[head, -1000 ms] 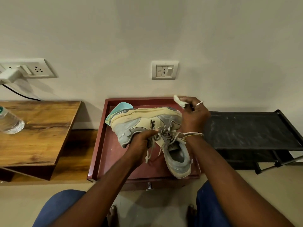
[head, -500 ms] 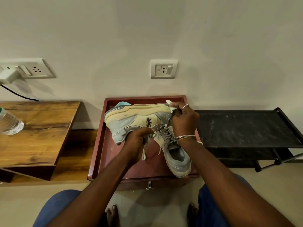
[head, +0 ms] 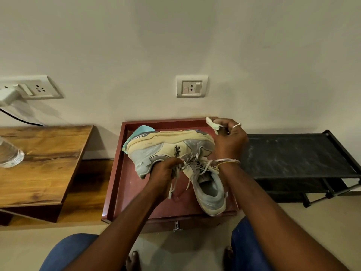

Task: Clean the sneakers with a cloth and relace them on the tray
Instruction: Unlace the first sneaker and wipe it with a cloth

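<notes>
Fingers [head: 222,122] of R hand [head: 229,141] were curled, pinching cloth [head: 212,124] just off the toe of sneaker [head: 168,147]. L hand [head: 165,173] gripped its collar, holding it tipped sideways over tray [head: 115,173]. 2nd sneaker [head: 212,190] lay on tray below, laces [head: 197,167] loose. Step: prob. wiping. Next: cloth onto sole, steady hold.

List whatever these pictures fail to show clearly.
All in the head view:
Cloth: mostly bunched inside the right hand.
Second sneaker: toe hidden behind the held sneaker.
Held sneaker: collar covered by the left hand; logo too small to read.
Water bottle: cut off by the left edge.
</notes>
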